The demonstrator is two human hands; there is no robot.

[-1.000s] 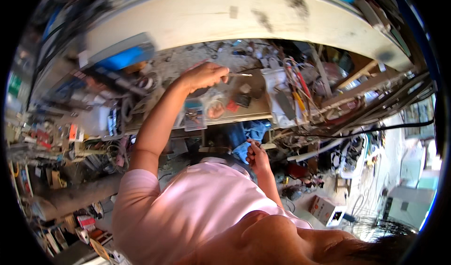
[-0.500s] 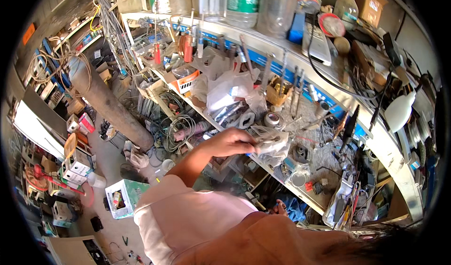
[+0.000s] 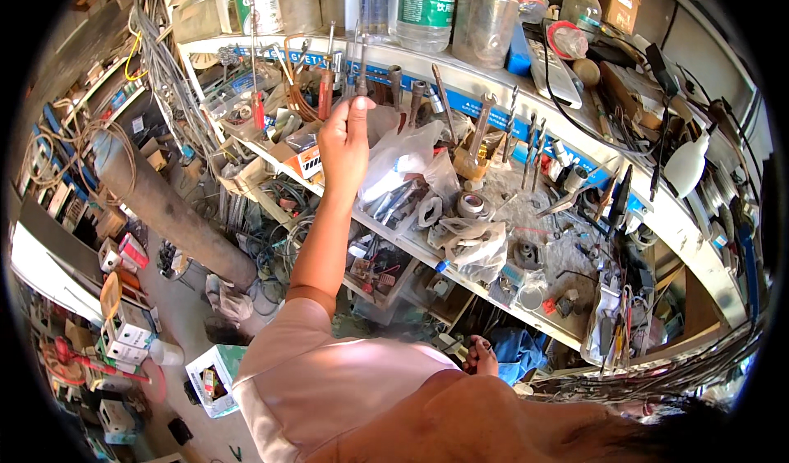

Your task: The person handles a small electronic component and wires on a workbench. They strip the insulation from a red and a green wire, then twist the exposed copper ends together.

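My left hand (image 3: 345, 138) is raised at the rack above the bench, its fingers and thumb closed at the base of a slim grey-shafted tool (image 3: 362, 70) that stands upright. The grip hides the lower end, so its exact kind is unclear. Just left of the hand, a red-handled screwdriver (image 3: 325, 93) stands in the rack, with sockets (image 3: 395, 81) to the right. A crumpled plastic bag (image 3: 472, 245) lies on the bench edge. Low in front of my body, my right hand (image 3: 482, 358) has curled fingers; what they hold, if anything, cannot be made out.
Under the hand is an orange-and-white box (image 3: 306, 157); clear bags (image 3: 403, 155) lie beside it. Plastic jars and a large bottle (image 3: 425, 11) line the shelf. Drill bits (image 3: 511, 122) stand to the right. A tall rusty cylinder (image 3: 168, 204) leans at left, near a carton (image 3: 220, 381).
My left hand has left the crumpled plastic bag and moved up and left to the tool rack, closing there. The bag now lies on the bench edge. The view has shifted slightly.
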